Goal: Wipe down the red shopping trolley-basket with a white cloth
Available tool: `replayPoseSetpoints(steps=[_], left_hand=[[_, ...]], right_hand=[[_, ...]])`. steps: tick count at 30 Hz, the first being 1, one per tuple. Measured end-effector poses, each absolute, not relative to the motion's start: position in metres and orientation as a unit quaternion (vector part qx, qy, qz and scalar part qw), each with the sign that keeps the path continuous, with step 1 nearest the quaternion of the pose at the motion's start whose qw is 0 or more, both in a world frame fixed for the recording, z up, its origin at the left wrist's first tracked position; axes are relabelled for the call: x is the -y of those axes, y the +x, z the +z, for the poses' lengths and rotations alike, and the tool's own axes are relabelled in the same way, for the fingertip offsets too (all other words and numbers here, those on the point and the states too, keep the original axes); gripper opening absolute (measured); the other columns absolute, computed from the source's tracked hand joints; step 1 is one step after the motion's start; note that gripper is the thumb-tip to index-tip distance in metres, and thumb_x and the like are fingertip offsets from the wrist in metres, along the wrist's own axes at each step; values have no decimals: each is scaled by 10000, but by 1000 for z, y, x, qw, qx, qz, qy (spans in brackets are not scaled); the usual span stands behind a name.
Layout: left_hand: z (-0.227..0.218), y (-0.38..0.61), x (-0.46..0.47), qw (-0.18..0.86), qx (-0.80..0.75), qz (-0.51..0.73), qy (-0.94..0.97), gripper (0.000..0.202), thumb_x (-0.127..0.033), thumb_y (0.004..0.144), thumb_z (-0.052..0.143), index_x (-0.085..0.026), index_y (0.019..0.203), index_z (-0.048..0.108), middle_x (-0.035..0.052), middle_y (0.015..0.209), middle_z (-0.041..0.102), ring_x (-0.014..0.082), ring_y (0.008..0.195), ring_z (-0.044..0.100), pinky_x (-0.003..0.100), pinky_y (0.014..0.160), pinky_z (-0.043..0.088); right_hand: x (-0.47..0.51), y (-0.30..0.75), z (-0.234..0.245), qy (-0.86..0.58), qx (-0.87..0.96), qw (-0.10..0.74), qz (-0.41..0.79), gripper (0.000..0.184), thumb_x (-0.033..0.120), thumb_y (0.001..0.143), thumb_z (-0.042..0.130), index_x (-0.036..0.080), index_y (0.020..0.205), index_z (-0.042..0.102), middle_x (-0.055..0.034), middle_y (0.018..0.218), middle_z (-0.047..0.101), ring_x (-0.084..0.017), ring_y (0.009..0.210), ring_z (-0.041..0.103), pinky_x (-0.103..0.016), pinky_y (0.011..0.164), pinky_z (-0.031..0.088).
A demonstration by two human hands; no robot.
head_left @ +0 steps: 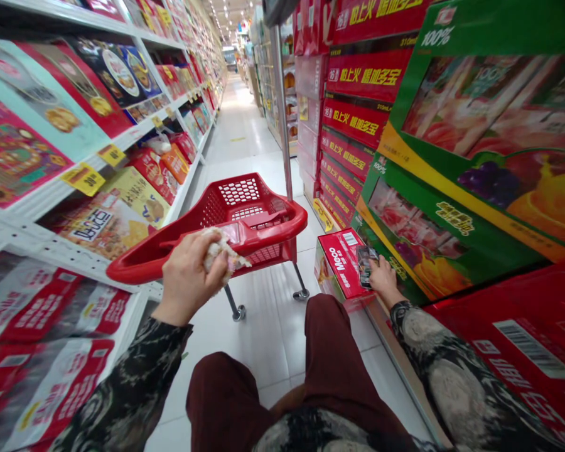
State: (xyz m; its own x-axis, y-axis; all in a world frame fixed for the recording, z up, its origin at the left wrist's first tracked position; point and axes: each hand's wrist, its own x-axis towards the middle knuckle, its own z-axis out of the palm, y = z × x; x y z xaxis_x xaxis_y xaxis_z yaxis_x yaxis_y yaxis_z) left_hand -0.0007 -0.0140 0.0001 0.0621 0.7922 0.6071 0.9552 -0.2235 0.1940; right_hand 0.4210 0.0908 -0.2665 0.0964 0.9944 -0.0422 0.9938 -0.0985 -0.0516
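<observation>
I am crouched low in a shop aisle. My left hand [188, 276] is closed around a crumpled whitish cloth or tissue [221, 251] and rests at the rim of a red wheeled shopping basket [263, 226]. My right hand [381, 276] reaches down to the right and grips a small dark phone-like object [365, 263], pressed against a red Meco carton [341, 263] on the floor by the stacked boxes.
Left shelves [75, 182] hold snack boxes with yellow price tags. On the right stand stacked red drink cartons [358, 113] and green juice cases [475, 157]. A metal pole [282, 107] rises behind the basket. The white tiled aisle [240, 132] runs ahead.
</observation>
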Motion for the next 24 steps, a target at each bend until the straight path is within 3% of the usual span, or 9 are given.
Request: replayPoseSetpoints(steps=[3, 7, 10, 13, 15, 18, 21, 24], left_hand=[[2, -3, 13, 114, 608, -324, -716, 254, -318, 779, 515, -224, 1004, 586, 72, 1045, 633, 244, 981, 596, 408, 876, 480], [5, -1, 11, 61, 608, -415, -674, 218, -313, 800, 529, -250, 999, 590, 45, 1014, 654, 213, 940, 610, 390, 867, 484], [6, 12, 11, 20, 586, -494, -642, 220, -329, 811, 531, -245, 1006, 589, 33, 1046, 652, 189, 938, 614, 368, 878, 483], [7, 35, 10, -2, 544, -525, -655, 246, -350, 799, 546, -217, 1002, 587, 35, 1058, 642, 188, 978, 600, 362, 904, 470], [8, 48, 10, -27, 528, -545, -651, 271, -385, 822, 511, -211, 1018, 582, 41, 1074, 635, 188, 1019, 586, 360, 925, 459], [13, 55, 8, -114, 526, -569, -622, 399, -445, 914, 296, -224, 1112, 563, 52, 1115, 632, 177, 1057, 581, 359, 944, 453], [21, 46, 7, -183, 517, -570, -612, 565, -458, 935, 82, -229, 1237, 502, 62, 1163, 623, 173, 1101, 572, 361, 961, 447], [25, 28, 5, -162, 517, -572, -616, 569, -493, 928, 102, -231, 1298, 446, 70, 1218, 594, 178, 1136, 554, 352, 974, 440]], right_hand=[[-98, 410, -258, -748, 657, 80, 46, 566, 86, 772, 429, 143, 1335, 439, -191, 1404, 369, -297, 1226, 417, -446, 969, 373], [-77, 359, -222, -689, 667, 268, 94, 523, 73, 715, 414, 118, 1216, 557, -156, 1262, 532, -260, 1167, 499, -412, 988, 413], [-37, 297, -160, -458, 767, 415, 173, 408, 90, 751, 392, 197, 1057, 638, -67, 1035, 661, -190, 1003, 605, -365, 919, 492], [3, 234, -81, -275, 786, 523, 183, 379, 136, 824, 423, 229, 1159, 573, -54, 1176, 609, -171, 1121, 552, -363, 981, 453], [17, 200, -38, -241, 783, 552, 155, 427, 216, 844, 462, 200, 1271, 482, -95, 1363, 457, -207, 1261, 432, -412, 1047, 387], [15, 162, -4, -244, 808, 523, 123, 529, 333, 861, 489, 203, 1360, 371, -96, 1450, 335, -229, 1347, 302, -444, 1090, 322], [-4, 144, 2, -272, 809, 509, 111, 581, 381, 864, 506, 211, 1388, 320, -92, 1404, 402, -218, 1309, 353, -419, 1078, 342], [-25, 143, -2, -295, 793, 525, 94, 449, 313, 892, 464, 229, 1330, 408, -64, 1271, 525, -191, 1205, 453, -379, 1041, 378]])
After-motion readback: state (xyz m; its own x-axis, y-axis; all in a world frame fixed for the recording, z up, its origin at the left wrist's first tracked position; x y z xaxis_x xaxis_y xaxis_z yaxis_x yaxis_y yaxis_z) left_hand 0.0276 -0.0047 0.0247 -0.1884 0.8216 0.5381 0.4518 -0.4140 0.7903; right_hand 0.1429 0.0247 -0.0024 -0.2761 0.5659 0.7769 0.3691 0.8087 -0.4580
